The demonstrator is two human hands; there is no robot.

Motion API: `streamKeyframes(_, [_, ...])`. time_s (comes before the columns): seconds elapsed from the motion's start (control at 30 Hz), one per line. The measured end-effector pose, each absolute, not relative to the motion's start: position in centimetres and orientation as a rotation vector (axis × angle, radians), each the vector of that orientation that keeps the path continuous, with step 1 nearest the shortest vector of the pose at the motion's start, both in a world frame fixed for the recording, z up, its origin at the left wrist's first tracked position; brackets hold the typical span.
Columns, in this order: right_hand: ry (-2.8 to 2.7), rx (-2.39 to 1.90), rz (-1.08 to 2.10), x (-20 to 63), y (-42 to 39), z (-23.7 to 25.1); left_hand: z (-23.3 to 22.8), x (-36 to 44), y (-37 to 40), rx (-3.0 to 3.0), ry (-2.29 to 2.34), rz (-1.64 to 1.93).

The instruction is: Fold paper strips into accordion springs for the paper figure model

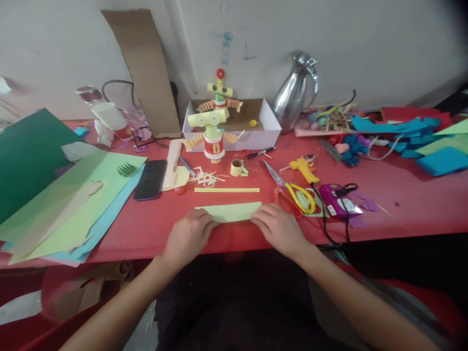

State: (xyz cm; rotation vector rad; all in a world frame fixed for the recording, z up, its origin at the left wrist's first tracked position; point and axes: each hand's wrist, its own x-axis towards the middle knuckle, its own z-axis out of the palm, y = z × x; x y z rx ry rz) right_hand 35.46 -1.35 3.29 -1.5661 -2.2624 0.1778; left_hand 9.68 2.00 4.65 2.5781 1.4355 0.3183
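A pale green paper strip (234, 212) stretches between my hands near the table's front edge. My left hand (190, 234) pinches its left end, fingers closed over the paper. At the other end, my right hand (280, 226) grips the strip the same way. Just beyond it lies a thin yellow folded strip (226, 190), parallel to the paper. Scissors (292, 187) with yellow and orange handles rest to the right of my right hand. A small rolled paper ring (236, 168) stands farther back, beside paper scraps (207, 177).
Two paper robot figures (214, 146) stand by a white box (252, 139). A phone (150, 179) and coloured paper sheets (69, 204) lie left. Rightward are a yellow glue gun (304, 169), a purple box with cables (338, 201) and a metal jug (292, 92) behind.
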Motion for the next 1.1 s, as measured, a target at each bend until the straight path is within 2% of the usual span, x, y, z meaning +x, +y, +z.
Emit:
streamKeyframes(0.2, [-2.026,-1.678,0.355,35.3,-0.4,2.2,3.7,7.8,2.8,2.27,1.602,0.459])
streamKeyframes(0.8, [-1.776,-1.695,0.506,34.8,-1.1,2.2,4.2,8.5,3.7,2.186,1.888,0.156])
streamKeyframes(1.1, [-1.787,-1.705,0.34,35.1,-1.9,1.5,4.3,8.5,3.8,2.234,1.884,0.091])
